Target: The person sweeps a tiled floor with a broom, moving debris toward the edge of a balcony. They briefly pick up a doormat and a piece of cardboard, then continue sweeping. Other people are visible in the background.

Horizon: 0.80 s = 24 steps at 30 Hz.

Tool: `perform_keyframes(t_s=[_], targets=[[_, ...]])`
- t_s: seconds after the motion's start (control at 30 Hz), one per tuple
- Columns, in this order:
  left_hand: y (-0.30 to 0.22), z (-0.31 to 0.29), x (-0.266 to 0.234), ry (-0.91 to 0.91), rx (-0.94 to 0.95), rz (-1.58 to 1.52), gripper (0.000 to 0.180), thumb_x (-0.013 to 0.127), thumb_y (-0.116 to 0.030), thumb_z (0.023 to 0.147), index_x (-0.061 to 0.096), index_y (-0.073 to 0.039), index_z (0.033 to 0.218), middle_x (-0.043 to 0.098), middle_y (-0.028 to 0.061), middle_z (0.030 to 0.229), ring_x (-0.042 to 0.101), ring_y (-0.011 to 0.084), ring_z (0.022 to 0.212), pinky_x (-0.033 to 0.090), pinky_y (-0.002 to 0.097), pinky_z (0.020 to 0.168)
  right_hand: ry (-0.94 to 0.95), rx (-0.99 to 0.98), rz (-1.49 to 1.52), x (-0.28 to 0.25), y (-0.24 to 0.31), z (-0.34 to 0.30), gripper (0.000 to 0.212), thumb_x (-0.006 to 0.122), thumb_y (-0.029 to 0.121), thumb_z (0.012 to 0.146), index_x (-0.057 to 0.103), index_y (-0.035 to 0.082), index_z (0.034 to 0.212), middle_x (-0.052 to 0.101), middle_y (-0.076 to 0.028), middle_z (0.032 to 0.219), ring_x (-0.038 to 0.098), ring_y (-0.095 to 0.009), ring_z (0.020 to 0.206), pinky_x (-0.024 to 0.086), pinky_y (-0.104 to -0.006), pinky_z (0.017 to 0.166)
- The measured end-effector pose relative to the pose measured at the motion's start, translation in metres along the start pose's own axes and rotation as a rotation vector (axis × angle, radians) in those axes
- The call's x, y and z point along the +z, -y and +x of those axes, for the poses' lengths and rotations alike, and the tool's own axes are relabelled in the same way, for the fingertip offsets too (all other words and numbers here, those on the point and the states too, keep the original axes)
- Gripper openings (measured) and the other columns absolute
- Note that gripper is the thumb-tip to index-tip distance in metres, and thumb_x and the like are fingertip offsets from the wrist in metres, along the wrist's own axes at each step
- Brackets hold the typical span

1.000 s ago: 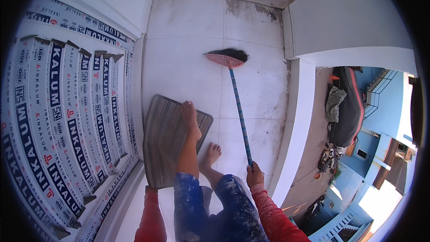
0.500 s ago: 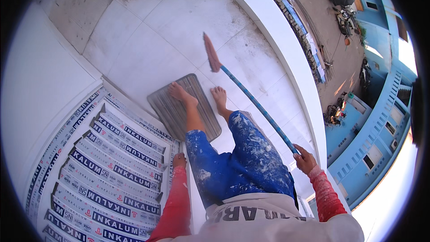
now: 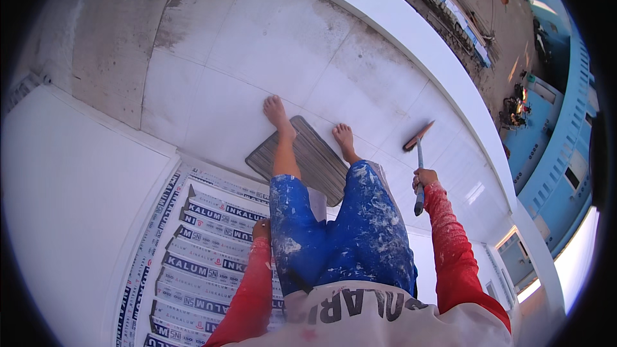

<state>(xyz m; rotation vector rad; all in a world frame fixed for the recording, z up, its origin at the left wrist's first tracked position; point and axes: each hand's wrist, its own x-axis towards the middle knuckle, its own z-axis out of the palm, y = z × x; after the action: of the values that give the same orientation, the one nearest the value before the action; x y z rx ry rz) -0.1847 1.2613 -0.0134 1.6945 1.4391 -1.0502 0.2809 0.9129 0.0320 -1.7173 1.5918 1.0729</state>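
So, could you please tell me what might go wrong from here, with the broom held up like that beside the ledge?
1. The right hand holds the blue-handled broom close to the low white parapet, with a street far below; a loose grip might send it over.
2. The bare feet stand partly on a grey mat on smooth pale tiles; the mat may slide.
3. The left hand rests by the stacked printed strips, which look possible to trip on.

The broom (image 3: 418, 148) has a blue handle and reddish-brown head. The doormat (image 3: 308, 154) is grey with fine stripes. White paint spatters the blue trousers (image 3: 347, 231); the sleeves (image 3: 450, 250) are red. The floor tiles (image 3: 257, 58) are white, grey-stained toward 12 o'clock.
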Motion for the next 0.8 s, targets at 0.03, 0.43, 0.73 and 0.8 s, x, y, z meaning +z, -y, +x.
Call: perform_keyframes(t_s=[0.03, 0.43, 0.73, 0.8], targets=[[-0.002, 0.007, -0.012, 0.026, -0.072, -0.149, 0.035, 0.054, -0.032, 0.085, 0.068, -0.001, 0.092, 0.068, 0.0172, 0.09, 0.066, 0.0314, 0.085, 0.05, 0.0399, 0.076, 0.144, -0.084, 0.061, 0.033, 0.01, -0.032, 0.011, 0.053, 0.005, 0.082, 0.048, -0.003, 0.076, 0.045, -0.006, 0.052, 0.046, -0.019, 0.04, 0.036, -0.0336, 0.035], [-0.096, 0.081, -0.223, -0.034, -0.011, -0.206, 0.035, 0.055, -0.033, 0.084, 0.063, -0.002, 0.099, 0.068, 0.0139, 0.082, 0.066, 0.028, 0.076, 0.051, 0.0369, 0.073, 0.959, -0.284, -0.036, 0.151, 0.025, -0.317, 0.045, 0.05, 0.014, 0.09, 0.04, -0.003, 0.131, 0.054, -0.005, 0.064, 0.05, -0.012, 0.043, 0.042, -0.0282, 0.033], [-0.352, -0.062, -0.168, 0.565, 0.719, 0.023, 0.047, 0.056, -0.039, 0.09, 0.054, -0.002, 0.12, 0.066, 0.0168, 0.101, 0.064, 0.0249, 0.092, 0.048, 0.034, 0.084, 0.19, -0.13, 0.496, -0.008, -0.086, -0.205, 0.04, 0.044, 0.021, 0.094, 0.039, 0.021, 0.134, 0.041, 0.0, 0.057, 0.038, -0.011, 0.036, 0.033, -0.0279, 0.03], [-0.416, -0.098, -0.114, 0.933, 0.713, 0.18, 0.053, 0.05, -0.038, 0.095, 0.048, 0.004, 0.127, 0.057, 0.0208, 0.119, 0.055, 0.0262, 0.11, 0.04, 0.0333, 0.097, 0.07, -0.118, 0.729, -0.008, -0.074, -0.148, 0.031, 0.043, 0.022, 0.094, 0.042, 0.022, 0.126, 0.04, 0.001, 0.057, 0.037, -0.01, 0.037, 0.033, -0.0273, 0.031]])
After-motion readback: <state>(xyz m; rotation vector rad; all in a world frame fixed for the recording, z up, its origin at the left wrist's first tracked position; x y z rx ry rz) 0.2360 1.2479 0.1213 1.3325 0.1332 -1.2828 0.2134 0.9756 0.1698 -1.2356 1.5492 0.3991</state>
